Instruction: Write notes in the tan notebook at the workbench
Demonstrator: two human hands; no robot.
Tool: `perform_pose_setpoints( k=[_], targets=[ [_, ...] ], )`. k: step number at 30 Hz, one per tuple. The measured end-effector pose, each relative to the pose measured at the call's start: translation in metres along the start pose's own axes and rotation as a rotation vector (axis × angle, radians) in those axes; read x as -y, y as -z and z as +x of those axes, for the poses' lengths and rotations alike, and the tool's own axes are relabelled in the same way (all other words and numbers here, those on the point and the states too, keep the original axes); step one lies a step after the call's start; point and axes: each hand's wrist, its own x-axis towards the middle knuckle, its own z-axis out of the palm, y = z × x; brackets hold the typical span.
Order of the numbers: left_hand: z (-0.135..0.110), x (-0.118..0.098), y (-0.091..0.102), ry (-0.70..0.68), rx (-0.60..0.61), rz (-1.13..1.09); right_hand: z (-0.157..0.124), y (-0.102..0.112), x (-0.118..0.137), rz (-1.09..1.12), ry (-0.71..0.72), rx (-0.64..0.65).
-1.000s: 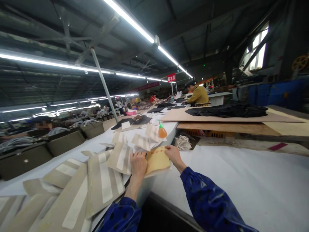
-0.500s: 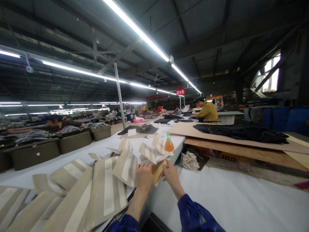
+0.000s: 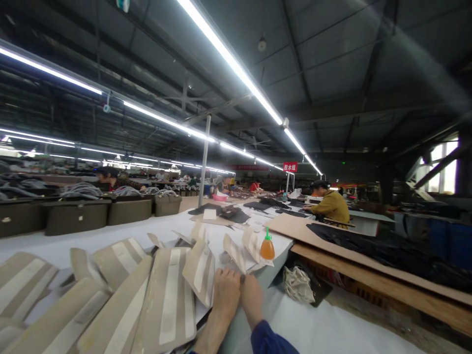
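My left hand (image 3: pixel 226 291) and my right hand (image 3: pixel 252 299) meet at the edge of the white table, knuckles up and fingers curled in. What they hold is hidden behind them; only a small dark spot shows between the thumbs. Beyond them lie small beige striped pieces (image 3: pixel 235 253). Immediately left of my left hand a beige panel with a pale strip (image 3: pixel 199 275) leans on larger striped panels (image 3: pixel 173 295). An orange squeeze bottle with a green nozzle (image 3: pixel 267 247) stands just past my right hand.
Brown bags (image 3: pixel 79 216) line the far left side of the table. To the right, a cardboard sheet (image 3: pixel 295 228) carries black material (image 3: pixel 354 241) above a wooden board. A crumpled pale bundle (image 3: pixel 298 285) lies below. A co-worker in a mustard top (image 3: pixel 334 206) sits farther off.
My hands have drawn together, and the tan folded piece that was between them is out of sight. The view has tilted up and turned left.
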Motion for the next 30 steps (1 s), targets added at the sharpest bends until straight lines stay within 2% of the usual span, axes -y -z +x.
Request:
perform_pose_setpoints(
  k=[2, 7, 9, 13, 15, 18, 21, 26, 29, 30],
  targets=[
    [0.0, 0.001, 0.0, 0.001, 0.006, -0.002, 0.003, -0.001, -0.001, -0.025, 0.006, 0.024],
    [-0.004, 0.001, 0.002, -0.008, 0.032, -0.002, -0.001, 0.007, -0.02, 0.083, 0.165, 0.06],
    [-0.007, 0.001, 0.003, -0.038, 0.066, 0.004, -0.007, 0.01, -0.035, 0.13, 0.147, 0.007],
    [-0.01, 0.001, -0.001, -0.105, 0.132, 0.024, -0.015, 0.011, -0.065, 0.168, 0.028, -0.184],
    [-0.012, 0.0, -0.003, -0.107, 0.148, 0.051, -0.015, 0.009, -0.076, 0.195, 0.03, -0.214],
    [-0.019, -0.006, -0.003, -0.074, 0.197, 0.124, -0.016, 0.0, -0.087, 0.245, 0.052, -0.182],
    [-0.031, -0.021, 0.001, -0.032, 0.253, 0.224, -0.024, -0.015, -0.096, 0.289, 0.043, -0.108],
    [-0.046, -0.047, 0.014, 0.042, 0.294, 0.326, -0.061, -0.035, -0.122, 0.335, 0.051, 0.057],
    [-0.063, -0.05, 0.02, 0.031, 0.331, 0.299, -0.102, -0.023, -0.165, 0.322, 0.079, 0.104],
    [-0.073, -0.048, 0.017, 0.04, 0.302, 0.293, -0.117, -0.014, -0.183, 0.302, 0.064, 0.083]
  ],
)
